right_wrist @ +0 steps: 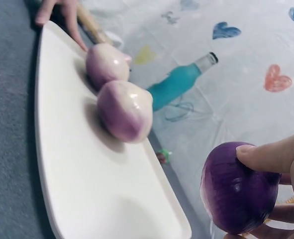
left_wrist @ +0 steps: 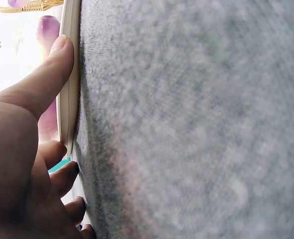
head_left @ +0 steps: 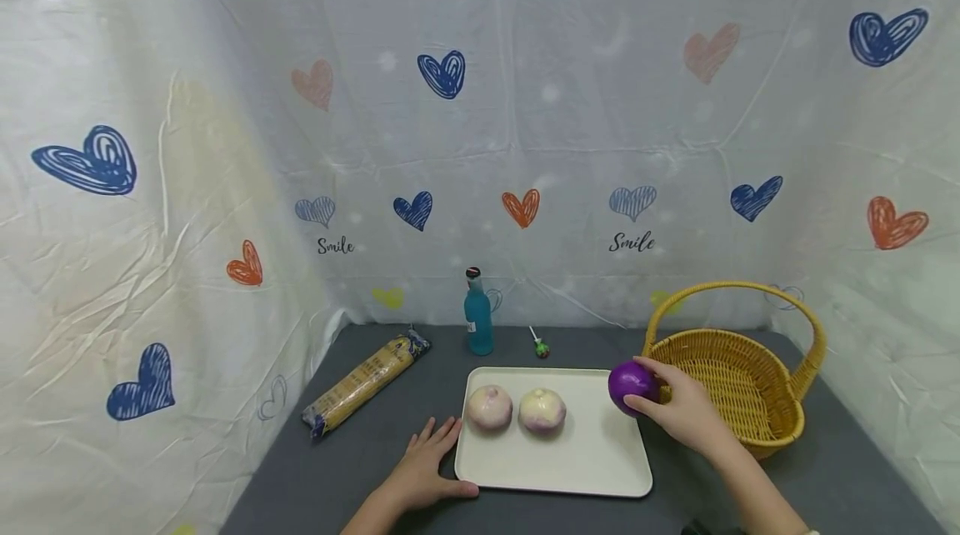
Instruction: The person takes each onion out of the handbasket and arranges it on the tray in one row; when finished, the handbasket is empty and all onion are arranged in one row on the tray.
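My right hand (head_left: 686, 410) grips a dark purple onion (head_left: 628, 387) between thumb and fingers, held up over the right end of the white tray (head_left: 592, 452). In the right wrist view, the thumb lies across the purple onion (right_wrist: 234, 191) and the other fingers are partly hidden behind it. My left hand (head_left: 423, 472) rests at the tray's left front corner with its fingers spread, the thumb along the front edge. On the tray's left half sit two round, white-and-purple onion-like vegetables, a left one (head_left: 489, 408) and a right one (head_left: 542, 411).
A yellow wicker basket (head_left: 787, 410) with a tall handle stands right of the tray. Behind the tray are a blue bottle (head_left: 478, 318) and a green lollipop (head_left: 541, 347). A long pack of pasta (head_left: 363, 385) lies at the left on the grey table (head_left: 405, 418).
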A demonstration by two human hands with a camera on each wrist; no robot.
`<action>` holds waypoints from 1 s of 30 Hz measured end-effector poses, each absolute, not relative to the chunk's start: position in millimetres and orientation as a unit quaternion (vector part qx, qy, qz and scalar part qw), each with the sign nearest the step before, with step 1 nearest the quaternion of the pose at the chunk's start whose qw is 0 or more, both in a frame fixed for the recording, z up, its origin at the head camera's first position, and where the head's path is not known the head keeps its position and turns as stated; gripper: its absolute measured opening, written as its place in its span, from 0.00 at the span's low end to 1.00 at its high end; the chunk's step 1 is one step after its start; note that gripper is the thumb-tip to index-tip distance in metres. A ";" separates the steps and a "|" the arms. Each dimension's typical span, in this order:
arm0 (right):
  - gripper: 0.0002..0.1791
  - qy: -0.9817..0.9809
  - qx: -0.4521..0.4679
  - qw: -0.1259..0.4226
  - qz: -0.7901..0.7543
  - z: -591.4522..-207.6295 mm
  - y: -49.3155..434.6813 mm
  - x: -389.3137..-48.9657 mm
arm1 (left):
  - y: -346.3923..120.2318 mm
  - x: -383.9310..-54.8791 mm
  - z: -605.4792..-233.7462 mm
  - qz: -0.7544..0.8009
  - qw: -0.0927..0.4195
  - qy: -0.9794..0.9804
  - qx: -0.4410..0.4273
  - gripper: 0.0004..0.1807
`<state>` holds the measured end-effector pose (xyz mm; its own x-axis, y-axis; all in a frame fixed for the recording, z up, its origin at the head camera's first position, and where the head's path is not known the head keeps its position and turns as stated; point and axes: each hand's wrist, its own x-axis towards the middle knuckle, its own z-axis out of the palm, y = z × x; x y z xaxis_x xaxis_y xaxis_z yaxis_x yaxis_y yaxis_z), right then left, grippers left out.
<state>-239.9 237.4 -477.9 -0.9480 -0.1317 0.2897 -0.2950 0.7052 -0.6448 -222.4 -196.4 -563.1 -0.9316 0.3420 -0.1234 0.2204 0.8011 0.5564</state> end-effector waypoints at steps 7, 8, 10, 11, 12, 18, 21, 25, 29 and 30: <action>0.39 -0.912 0.125 0.092 0.380 -488.3 218.6 -244.6 | -197.7 -224.4 -568.5 0.286 0.106 0.942 0.143 0.65; 0.39 -0.912 0.124 0.090 0.380 -490.0 216.2 -245.6 | -197.6 -223.8 -567.3 0.284 0.106 0.942 0.146 0.65; 0.39 -0.912 0.124 0.085 0.381 -493.6 211.3 -247.5 | -197.1 -222.4 -564.0 0.280 0.107 0.942 0.149 0.65; 0.39 -0.913 0.124 0.082 0.380 -495.5 209.1 -248.2 | -196.8 -221.8 -562.4 0.280 0.107 0.942 0.150 0.64; 0.38 -0.913 0.123 0.079 0.381 -497.5 206.7 -248.8 | -196.5 -221.4 -561.2 0.279 0.107 0.942 0.152 0.63; 0.37 -0.913 0.125 0.066 0.382 -509.5 195.8 -249.9 | -193.7 -219.4 -557.7 0.272 0.107 0.944 0.154 0.60; 0.37 -0.915 0.126 0.068 0.377 -514.3 192.9 -249.0 | -192.6 -218.9 -557.6 0.270 0.107 0.945 0.152 0.60; 0.37 -0.918 0.123 0.071 0.370 -520.3 191.6 -248.8 | -192.5 -219.9 -558.9 0.275 0.107 0.944 0.150 0.61; 0.38 -0.920 0.118 0.065 0.368 -527.2 191.3 -250.9 | -194.1 -221.2 -561.9 0.284 0.106 0.941 0.148 0.63; 0.38 -0.921 0.117 0.063 0.366 -528.6 191.4 -251.4 | -194.4 -221.8 -562.7 0.287 0.107 0.941 0.147 0.63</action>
<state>-251.4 191.4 -528.6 -0.9649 -0.1688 0.2010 -0.2607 0.7042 -0.6604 -221.8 -194.4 -562.7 -0.9343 0.3370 -0.1162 0.2145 0.7919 0.5718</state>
